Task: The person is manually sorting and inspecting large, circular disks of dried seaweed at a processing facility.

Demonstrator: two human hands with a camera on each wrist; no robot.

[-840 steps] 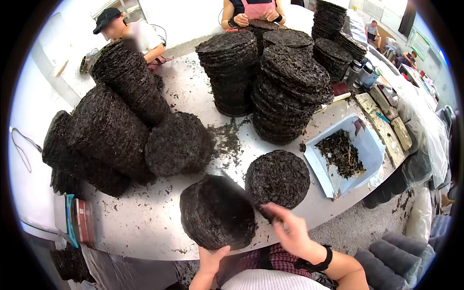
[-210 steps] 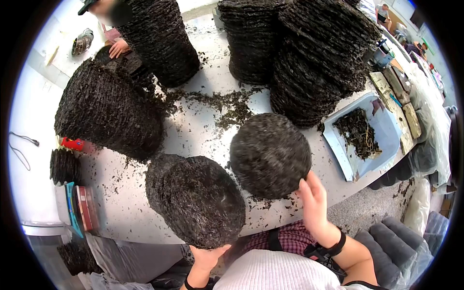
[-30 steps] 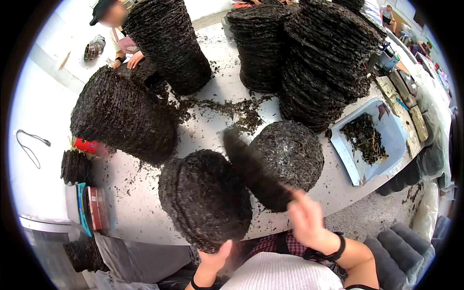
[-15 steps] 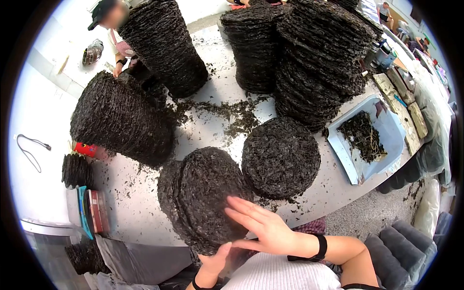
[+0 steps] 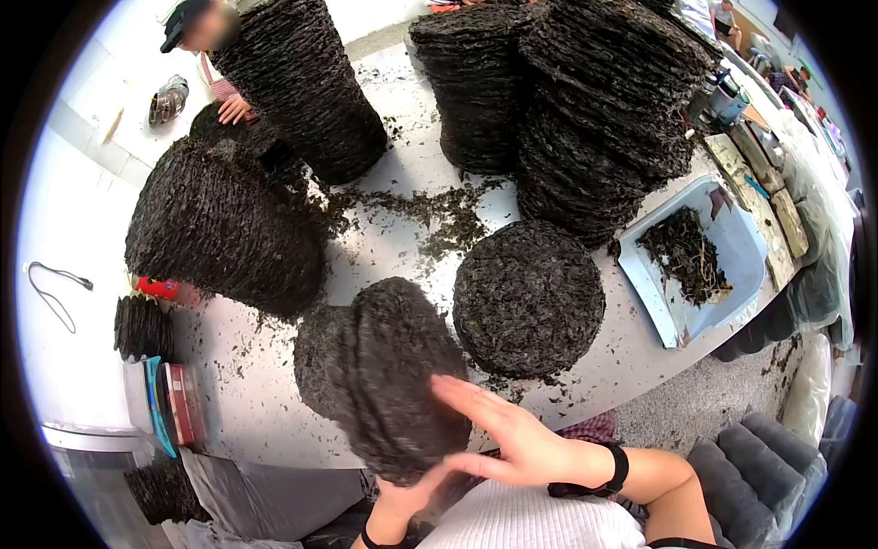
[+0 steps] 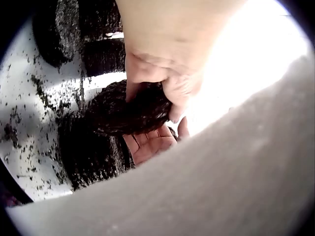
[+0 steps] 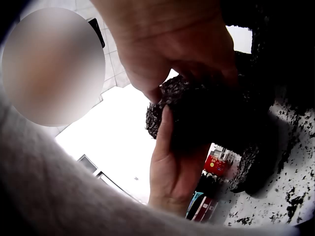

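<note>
Low in the head view, my left hand (image 5: 393, 508) holds a thick bundle of round, dark dried seaweed cakes (image 5: 393, 366) by its lower edge. The bundle stands on edge, blurred and tilted. My right hand (image 5: 526, 444) presses straight fingers on its near face, the thumb close to the left hand. In the right wrist view the left thumb (image 7: 166, 123) lies over the bundle's side. Just behind the bundle sits another round seaweed stack (image 5: 315, 366), partly hidden. To the right, a flat round seaweed stack (image 5: 529, 297) lies on the metal table (image 5: 265, 412).
Tall seaweed stacks (image 5: 297, 91) rise at the back left and back right. A blue scoop-shaped tray (image 5: 654, 306) with seaweed scraps sits at the right edge. Loose flakes (image 5: 439, 220) litter the middle. Another person's hand (image 5: 235, 108) shows at the back left.
One second ago the right hand was swinging a seaweed cake leftward off the right stack; now its fingers press the bundle in the left hand. The bundle has turned more edge-on.
</note>
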